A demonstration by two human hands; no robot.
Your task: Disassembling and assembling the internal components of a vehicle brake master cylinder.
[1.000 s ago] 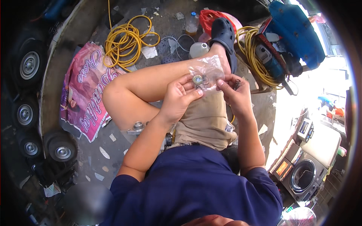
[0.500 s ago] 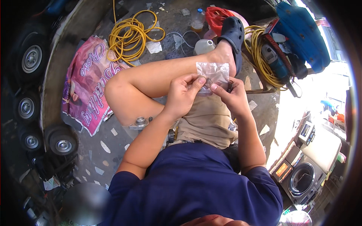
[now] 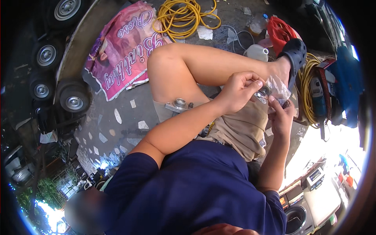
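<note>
A small clear plastic bag [image 3: 279, 89] is stretched between my two hands above my lap, crumpled and tilted. My left hand [image 3: 239, 91] pinches its near-left side between thumb and fingers. A small dark, round part [image 3: 265, 91] shows at the bag, between my fingertips; whether it lies inside I cannot tell. My right hand [image 3: 281, 116] is closed at the bag's lower edge, thumb up, with a dark coil spring [image 3: 288, 103] held against its curled fingers. On my left thigh rests a metal fitting with a round collar [image 3: 180, 103].
A yellow hose [image 3: 182, 19] lies coiled beyond my knee, beside a pink printed banner [image 3: 123, 51]. A white plastic bottle [image 3: 257, 52] and a red bag [image 3: 280, 33] are near my foot. At right are a power tool [image 3: 316, 92] and more yellow hose [image 3: 307, 88]. Wheels [image 3: 74, 102] stand at left.
My view has turned, so the surroundings sit farther right and higher. The bag, spread flat before, is now crumpled and tilted, and the dark round part shows more clearly.
</note>
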